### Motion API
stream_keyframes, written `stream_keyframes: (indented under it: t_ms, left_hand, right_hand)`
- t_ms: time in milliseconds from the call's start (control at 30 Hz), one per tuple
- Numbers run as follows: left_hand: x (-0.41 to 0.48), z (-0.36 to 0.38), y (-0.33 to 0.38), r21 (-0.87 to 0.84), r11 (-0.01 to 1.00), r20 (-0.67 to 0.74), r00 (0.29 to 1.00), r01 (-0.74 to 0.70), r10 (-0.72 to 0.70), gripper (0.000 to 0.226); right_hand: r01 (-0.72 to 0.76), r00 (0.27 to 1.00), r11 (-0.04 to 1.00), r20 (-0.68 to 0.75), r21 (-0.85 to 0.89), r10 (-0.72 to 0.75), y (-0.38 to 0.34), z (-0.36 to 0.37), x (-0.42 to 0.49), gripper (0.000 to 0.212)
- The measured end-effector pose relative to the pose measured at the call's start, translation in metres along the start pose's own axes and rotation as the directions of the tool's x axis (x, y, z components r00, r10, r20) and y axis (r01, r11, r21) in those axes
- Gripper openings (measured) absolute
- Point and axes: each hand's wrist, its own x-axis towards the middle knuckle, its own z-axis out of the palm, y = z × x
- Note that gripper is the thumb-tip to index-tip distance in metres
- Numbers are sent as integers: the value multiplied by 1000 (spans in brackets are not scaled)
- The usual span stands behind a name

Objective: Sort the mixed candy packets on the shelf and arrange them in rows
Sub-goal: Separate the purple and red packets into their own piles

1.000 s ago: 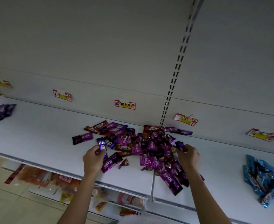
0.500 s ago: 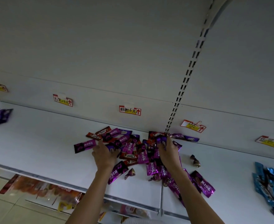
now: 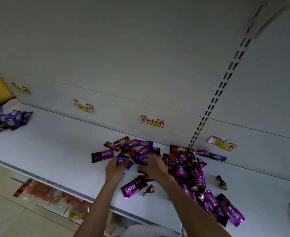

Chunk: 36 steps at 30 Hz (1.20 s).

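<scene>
Mixed heap of magenta, purple and brown foil candy packets (image 3: 188, 170) sits centre-right of frame on the white metal shelf (image 3: 55, 151), unsorted, no rows yet. Its long axis runs from the back wall down toward lower right. Your left hand (image 3: 116, 170) is closed round a small shiny violet packet (image 3: 121, 159), lifted just off the heap's left fringe. Your right hand (image 3: 153, 165) has fingers curled over another violet packet with a white logo (image 3: 143, 159) at the heap's left edge; it looks gripped, but lift-off can't be confirmed. The bulk of the heap lies right of both hands, so the right hand is nearer it, while the left is nearer the bare shelf on the left. A flat magenta KISS packet (image 3: 134, 186) lies between your forearms, long axis diagonal, with a twist-wrapped candy (image 3: 149, 189) just beside it. Red-and-yellow price label (image 3: 152, 121) is on the back wall above the heap. My guess: you're picking out violets, sorting barely begun.
</scene>
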Motion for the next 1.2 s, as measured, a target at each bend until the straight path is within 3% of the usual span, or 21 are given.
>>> stream_keyframes:
  t_ms: [67,167,433,533,700,833,867,933,1000,1100,1133,1200]
  left_hand:
    - [-1,-7,5,-120,993,31,999,20,-16,13]
    - [4,-18,7,-235,970,63,997,61,-47,6]
    - [6,-39,19,-435,887,199,977,153,-71,34]
    - [6,-45,24,-557,802,229,968,215,-101,35]
    - [-1,-55,26,-678,655,339,932,334,-125,32]
    - [-4,-59,19,-736,557,374,917,386,-140,35]
    - [-5,-59,20,-732,565,362,920,381,-152,33]
    - [-6,-59,20,-653,680,290,940,332,-180,26]
    - [-6,-61,20,-487,833,202,962,262,-184,18]
    - [-10,-67,20,-275,948,173,978,162,-117,7]
    - [-11,-69,19,-200,971,169,981,131,-98,6]
    - [-16,-74,21,-97,992,143,988,80,-65,8]
  right_hand:
    - [-31,1000,985,-4,-168,31,-6,8,7,18]
    - [-62,996,947,-79,-316,39,-13,13,12,28]
    - [-135,985,969,-136,-209,108,-10,14,7,39]
    - [-146,978,981,-167,-124,125,-12,13,9,41]
    - [-116,989,945,-120,-305,83,-22,18,12,44]
    - [-77,987,918,-159,-389,15,-26,27,5,29]
    - [-77,984,909,-176,-410,4,-27,28,3,27]
    - [-70,981,911,-194,-406,-11,-28,30,1,27]
    - [-69,969,954,-245,-290,-5,-25,30,-2,26]
    - [-30,941,992,-330,124,69,-25,23,-15,3]
    - [-52,943,951,-298,306,147,-28,20,-22,5]
    - [-90,955,749,-158,656,253,-35,14,-36,4]
